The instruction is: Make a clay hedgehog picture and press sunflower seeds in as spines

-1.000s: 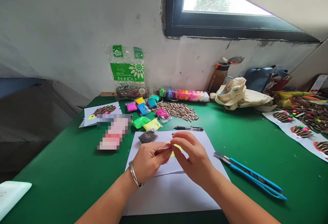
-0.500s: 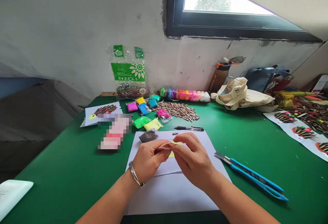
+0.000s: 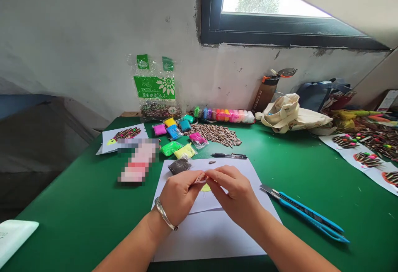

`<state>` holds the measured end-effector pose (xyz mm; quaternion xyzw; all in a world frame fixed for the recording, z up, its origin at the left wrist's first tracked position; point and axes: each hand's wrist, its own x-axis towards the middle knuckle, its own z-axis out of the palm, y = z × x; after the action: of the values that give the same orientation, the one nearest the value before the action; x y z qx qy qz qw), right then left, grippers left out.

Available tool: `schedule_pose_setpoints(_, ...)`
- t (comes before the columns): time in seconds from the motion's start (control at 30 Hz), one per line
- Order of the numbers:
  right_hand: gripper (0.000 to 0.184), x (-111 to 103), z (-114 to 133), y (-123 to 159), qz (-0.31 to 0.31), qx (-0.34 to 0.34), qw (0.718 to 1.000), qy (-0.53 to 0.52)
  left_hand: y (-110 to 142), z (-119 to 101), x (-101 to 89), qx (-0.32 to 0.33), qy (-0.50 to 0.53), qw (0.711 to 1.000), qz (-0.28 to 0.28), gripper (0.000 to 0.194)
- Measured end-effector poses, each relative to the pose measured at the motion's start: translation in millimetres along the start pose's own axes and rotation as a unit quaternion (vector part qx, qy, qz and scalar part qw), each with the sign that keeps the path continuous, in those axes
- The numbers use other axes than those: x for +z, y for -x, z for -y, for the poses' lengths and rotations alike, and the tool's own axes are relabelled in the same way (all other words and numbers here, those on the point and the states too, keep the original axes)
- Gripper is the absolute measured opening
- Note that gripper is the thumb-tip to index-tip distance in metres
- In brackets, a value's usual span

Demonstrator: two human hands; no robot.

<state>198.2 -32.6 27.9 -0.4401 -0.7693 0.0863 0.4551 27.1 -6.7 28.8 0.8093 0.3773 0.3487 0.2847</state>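
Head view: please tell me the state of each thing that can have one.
Left hand: closed on a small pale item
Right hand: fingertips at that item, grip unclear
Cutter: lying, blade out
Seed bag: upright, partly filled
Colored packets: wrapped in clear plastic
Loose seeds: heaped
Cloth bag: slumped
Pen: lying, tip unclear

Green table (image 3: 74, 218): white paper (image 3: 211, 239), blue cutter (image 3: 311, 214), black pen (image 3: 228, 155), seed heap (image 3: 219, 134), bright packets (image 3: 185, 151).

A craft corner is suggested by the green surface (image 3: 102, 222), on which colourful packets (image 3: 170, 149), a seed pile (image 3: 222, 134) and a utility knife (image 3: 311, 216) are laid out before a scuffed wall (image 3: 93, 35) with a window (image 3: 248, 23).
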Motion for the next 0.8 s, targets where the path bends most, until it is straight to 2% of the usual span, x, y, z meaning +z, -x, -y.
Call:
schedule_pose_setpoints(0.13,0.017,3.5,-0.8,1.8,-0.006,-0.001,1.000,-0.016,-0.4,-1.6,-1.0,0.007,-0.006,1.000,0.004,0.018)
schedule_pose_setpoints(0.3,0.016,5.4,-0.3,4.3,-0.020,-0.004,0.999,-0.030,-1.3,-3.1,-2.6,-0.012,0.036,0.999,0.026,0.018)
schedule_pose_setpoints(0.6,0.021,2.0,3.6,2.7,-0.006,-0.051,0.999,0.011,-0.6,-3.4,-2.7,0.014,0.007,1.000,0.000,0.019)
schedule_pose_setpoints(0.7,0.019,3.8,2.7,4.0,-0.033,-0.016,0.999,-0.014,0.4,-3.2,-2.4,0.008,-0.001,1.000,-0.002,0.020)
schedule_pose_setpoints(0.8,0.019,5.9,1.7,5.1,-0.032,0.037,0.998,-0.046,1.3,-2.7,-1.8,0.010,-0.013,1.000,-0.008,0.021)
